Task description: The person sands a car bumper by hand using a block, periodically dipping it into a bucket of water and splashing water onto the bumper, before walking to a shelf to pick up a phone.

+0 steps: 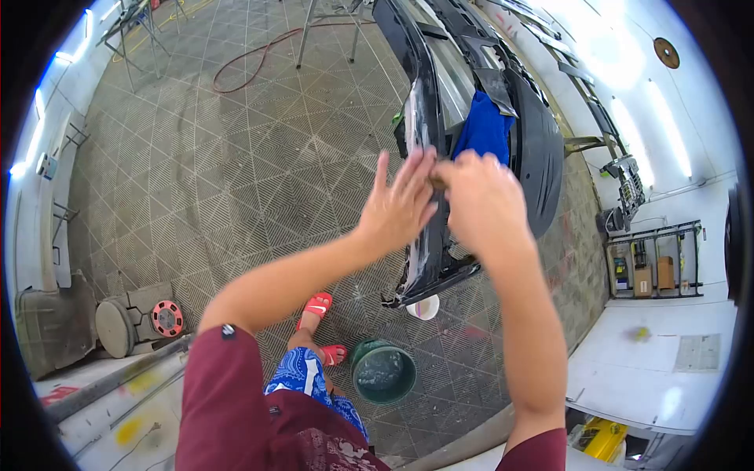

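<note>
Fingers spread, my left hand (399, 200) is held over the edge of a dark bumper-like car part (542, 157) with pale sanded patches. My right hand (485, 196) is just right of it, fingers curled together, its fingertips close to my left fingers. Whatever it holds, if anything, is hidden or blurred. A blue cloth (485, 129) hangs on the part just beyond my right hand. Beside the cloth lies a flat grey piece (495, 86).
Below the part, a green bucket (383, 373) and a white container (424, 308) stand on the tiled floor near my feet. A red hose (259, 59) curls by metal stands. At right is a rack (695, 263) with boxes; at left, a reel (167, 318).
</note>
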A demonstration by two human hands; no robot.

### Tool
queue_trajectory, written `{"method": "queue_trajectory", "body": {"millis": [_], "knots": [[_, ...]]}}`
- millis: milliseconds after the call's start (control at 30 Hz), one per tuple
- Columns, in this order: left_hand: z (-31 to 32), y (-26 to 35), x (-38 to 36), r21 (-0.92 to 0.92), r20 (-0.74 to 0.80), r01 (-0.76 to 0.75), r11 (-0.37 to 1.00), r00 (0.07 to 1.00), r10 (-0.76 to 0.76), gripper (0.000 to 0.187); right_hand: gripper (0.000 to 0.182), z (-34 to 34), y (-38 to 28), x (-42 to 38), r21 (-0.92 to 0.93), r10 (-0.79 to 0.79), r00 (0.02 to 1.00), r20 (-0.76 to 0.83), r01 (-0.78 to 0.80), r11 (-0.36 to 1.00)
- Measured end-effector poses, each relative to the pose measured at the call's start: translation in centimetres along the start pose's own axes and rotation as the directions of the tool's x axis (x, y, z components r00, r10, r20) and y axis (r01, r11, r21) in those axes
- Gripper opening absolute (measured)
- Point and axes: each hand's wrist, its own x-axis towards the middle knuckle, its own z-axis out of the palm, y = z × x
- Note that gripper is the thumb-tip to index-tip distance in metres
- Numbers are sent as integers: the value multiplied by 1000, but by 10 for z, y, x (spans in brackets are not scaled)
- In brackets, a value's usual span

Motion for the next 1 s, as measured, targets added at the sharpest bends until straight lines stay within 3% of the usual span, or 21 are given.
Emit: {"method": "queue_trajectory", "body": {"millis": [100, 233, 300, 333, 433, 567, 700, 800, 900, 1000], "knots": [[-17, -48, 60, 31, -188, -19, 999, 982, 25, 65, 29, -37, 5, 36, 22, -1, 1000, 1, 1, 1000], [-24, -69, 87, 92, -185, -74, 993, 979, 90, 66, 27, -47, 19, 46, 76, 39, 999, -14, -38, 996], [-20, -55, 64, 80, -71, -157, 984, 984, 163, 68, 28, -31, 26, 36, 174, -5, 979, -203, 41, 984], [-16, -44, 44, 13, 48, -196, 980, 979, 196, 70, 29, -20, 28, 27, 240, 17, 977, -211, 35, 970], [-1, -2, -23, -91, 85, -265, 960, 958, 273, 77, 31, 28, 31, -13, 410, 96, 963, -254, 17, 912], [24, 57, -108, -57, 132, -289, 956, 947, 294, 75, 30, 111, 25, -94, 648, 248, 930, -272, -13, 761], [46, 93, -181, -61, 301, -336, 940, 892, 338, 73, 37, 180, 6, -200, 785, 418, 896, -148, -151, 601], [42, 84, -198, -86, 347, -405, 910, 844, 409, 73, 40, 237, -14, -281, 797, 560, 828, 32, -359, 486], [22, 46, -153, -78, 277, -491, 868, 825, 492, 70, 44, 280, -41, -361, 781, 639, 726, 255, -544, 306], [-6, 7, -67, 87, 177, -414, 906, 902, 395, 64, 50, 299, -68, -431, 705, 653, 643, 400, -671, 229]]}}
